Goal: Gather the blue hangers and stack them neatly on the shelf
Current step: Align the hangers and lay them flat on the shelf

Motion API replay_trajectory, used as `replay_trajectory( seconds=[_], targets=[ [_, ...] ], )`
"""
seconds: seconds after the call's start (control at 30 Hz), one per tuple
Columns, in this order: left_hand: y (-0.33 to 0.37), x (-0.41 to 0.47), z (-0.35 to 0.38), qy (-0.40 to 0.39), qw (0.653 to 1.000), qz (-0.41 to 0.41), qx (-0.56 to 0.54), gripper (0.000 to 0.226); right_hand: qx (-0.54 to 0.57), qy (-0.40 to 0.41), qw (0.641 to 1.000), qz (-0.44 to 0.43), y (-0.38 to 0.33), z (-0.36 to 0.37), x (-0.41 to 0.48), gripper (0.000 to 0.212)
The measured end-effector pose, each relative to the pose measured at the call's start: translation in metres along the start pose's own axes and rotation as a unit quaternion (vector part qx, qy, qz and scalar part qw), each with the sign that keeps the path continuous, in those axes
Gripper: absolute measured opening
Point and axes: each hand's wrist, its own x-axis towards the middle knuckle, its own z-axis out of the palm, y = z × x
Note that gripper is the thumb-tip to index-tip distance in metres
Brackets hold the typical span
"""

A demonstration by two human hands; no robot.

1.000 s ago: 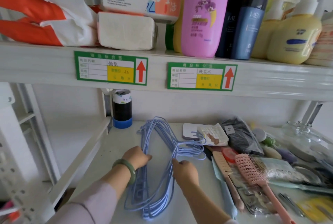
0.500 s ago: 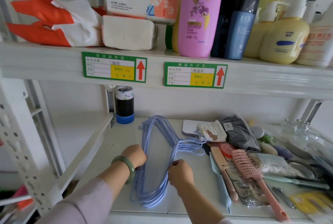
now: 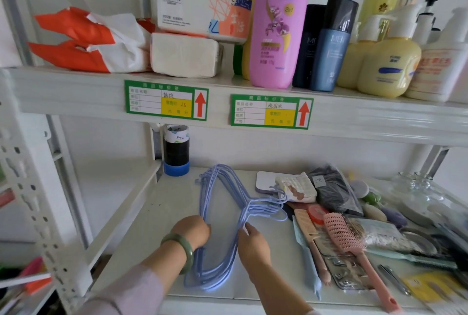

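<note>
- Nearest the camera, a pale lilac sleeve (image 3: 131,292) leads up to the left wrist, which wears a green stone bangle (image 3: 180,251).
- The left hand (image 3: 193,232) is curled loosely against the left side of the stack of thin light-blue wire hangers (image 3: 220,213); its fingers are closed round the straight bars there, though how firmly cannot be told.
- The right hand (image 3: 253,241) sits just across the stack, fingers half open and pinching the right-hand wires where they bend toward the hooks.
- The hangers lie flat on the white lower shelf (image 3: 152,228), directly between the two hands and running away from them: the long axis points front to back, rounded shoulders at the front edge and at the rear, hooks fanned out to the right.
- Both hands are about equally near; the left holds the long straight side, so squaring up probably turns on pressing the two sides together along that axis.
- The wires look fairly well aligned but not yet tight, especially at the hooks, so I judge the stacking as close to finished.
- Just right of the hooks lie a peach plastic comb (image 3: 307,231) and a pink vented hairbrush (image 3: 352,248); the hooks could snag them.
- Farther back stands a stack of black and blue tape rolls (image 3: 176,152).
- Above, a tall pink shampoo bottle (image 3: 276,25) stands on the upper shelf.
</note>
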Motion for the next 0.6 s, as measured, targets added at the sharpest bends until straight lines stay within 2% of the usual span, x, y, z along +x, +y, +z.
replay_trajectory(
  seconds=[0.4, 0.6],
  targets=[
    [-0.001, -0.006, -0.004, 0.004, 0.999, 0.023, -0.044, 0.047, -0.010, 0.002, 1.000, 0.026, -0.006, -0.007, 0.003, 0.049],
    [-0.005, -0.011, -0.009, 0.011, 0.997, 0.053, -0.057, 0.045, -0.005, 0.023, 1.000, 0.016, -0.006, -0.014, 0.000, 0.046]
  ],
)
